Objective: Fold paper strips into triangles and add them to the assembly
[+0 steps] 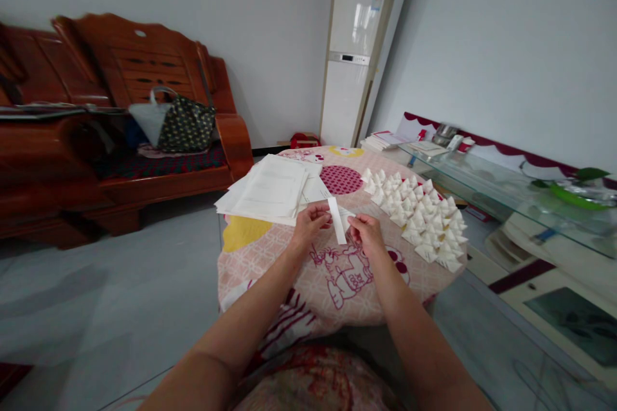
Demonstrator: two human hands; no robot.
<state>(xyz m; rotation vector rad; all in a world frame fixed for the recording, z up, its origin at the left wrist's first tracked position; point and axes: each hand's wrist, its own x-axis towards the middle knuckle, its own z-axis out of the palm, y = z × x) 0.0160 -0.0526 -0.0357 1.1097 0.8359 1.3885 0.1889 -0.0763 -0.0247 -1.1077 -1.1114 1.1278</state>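
A narrow white folded paper strip [337, 221] is held upright above the table between my two hands. The fingers of my left hand [313, 221] pinch its left side. On the right, my right hand [365, 231] grips a pale flap of the same paper between thumb and fingers. Whether the strip and the flap are one sheet is hard to make out. Just beyond my left hand lies a stack of white sheets [270, 186], some with faint print. Rows of small folded white paper pieces [419, 215] with pointed tips stand to the right.
A patterned pink cloth [299, 282] covers the round table. Along the right wall runs a glass-topped cabinet [506, 183] bearing papers, tins and a green dish [583, 196]. A wooden bench [144, 70] with bags stands left, and a tall white air conditioner [349, 90] fills the corner.
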